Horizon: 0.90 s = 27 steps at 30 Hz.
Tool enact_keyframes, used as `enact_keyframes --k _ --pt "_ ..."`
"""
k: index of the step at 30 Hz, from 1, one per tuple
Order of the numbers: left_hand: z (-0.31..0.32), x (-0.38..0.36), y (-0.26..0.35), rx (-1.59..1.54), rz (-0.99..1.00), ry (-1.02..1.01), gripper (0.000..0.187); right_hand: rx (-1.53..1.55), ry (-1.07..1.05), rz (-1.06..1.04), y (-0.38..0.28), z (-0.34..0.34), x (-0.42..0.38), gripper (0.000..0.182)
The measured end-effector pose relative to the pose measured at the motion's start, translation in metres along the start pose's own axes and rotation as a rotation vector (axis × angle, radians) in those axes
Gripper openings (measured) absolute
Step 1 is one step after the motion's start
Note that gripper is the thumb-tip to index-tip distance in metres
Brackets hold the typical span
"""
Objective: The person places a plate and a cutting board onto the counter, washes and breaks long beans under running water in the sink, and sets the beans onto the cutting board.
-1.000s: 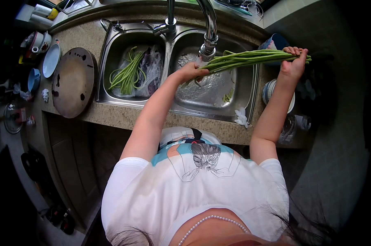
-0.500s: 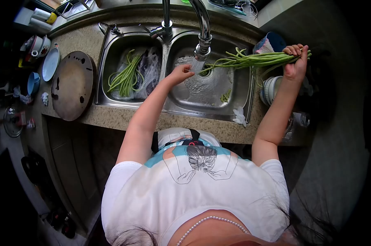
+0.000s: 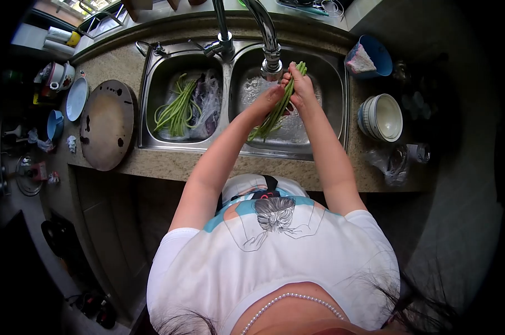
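Note:
Just right of the tap spout (image 3: 272,62), over the right sink basin (image 3: 330,106), both hands meet at a bunch of long green beans (image 3: 277,116). My right hand (image 3: 301,86) is closed round the upper part, with the tips sticking out above. Against the left side of the bunch, my left hand (image 3: 268,101) is closed on the stalks, its fingers partly hidden. The beans hang down at a slant into the basin. A second bunch of beans (image 3: 177,109) lies in the left basin beside a clear plastic bag (image 3: 208,106).
A round wooden board (image 3: 108,125) leans at the counter's left, near a pale blue plate (image 3: 77,99). Stacked bowls (image 3: 387,117), a blue container with a cloth (image 3: 380,56) and crumpled plastic (image 3: 395,162) stand right of the sink.
My right hand has moved left with its beans from beyond the sink's right edge to the tap. My left hand has shifted right and taken hold of the bunch, which now points downward.

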<state>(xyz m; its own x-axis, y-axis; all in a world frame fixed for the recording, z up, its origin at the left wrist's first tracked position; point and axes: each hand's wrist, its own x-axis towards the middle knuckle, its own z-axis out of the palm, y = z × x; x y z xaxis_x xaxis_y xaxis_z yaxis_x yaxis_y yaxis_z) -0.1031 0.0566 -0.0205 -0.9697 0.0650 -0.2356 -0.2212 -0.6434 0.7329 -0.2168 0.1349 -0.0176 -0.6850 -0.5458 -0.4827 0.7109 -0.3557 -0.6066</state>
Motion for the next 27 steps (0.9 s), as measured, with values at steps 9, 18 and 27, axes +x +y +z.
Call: enact_keyframes --k 9,18,27 --pt "-0.009 -0.026 0.011 0.248 -0.254 0.199 0.018 -0.296 0.075 -0.085 0.035 0.017 0.008 0.014" --pt "-0.006 -0.039 0.016 0.055 -0.209 0.320 0.018 0.034 0.081 -0.228 -0.064 -0.064 0.053 0.008" --pt "-0.034 0.050 0.020 -0.213 0.341 0.353 0.033 -0.451 -0.332 -0.061 0.027 -0.017 -0.009 0.054"
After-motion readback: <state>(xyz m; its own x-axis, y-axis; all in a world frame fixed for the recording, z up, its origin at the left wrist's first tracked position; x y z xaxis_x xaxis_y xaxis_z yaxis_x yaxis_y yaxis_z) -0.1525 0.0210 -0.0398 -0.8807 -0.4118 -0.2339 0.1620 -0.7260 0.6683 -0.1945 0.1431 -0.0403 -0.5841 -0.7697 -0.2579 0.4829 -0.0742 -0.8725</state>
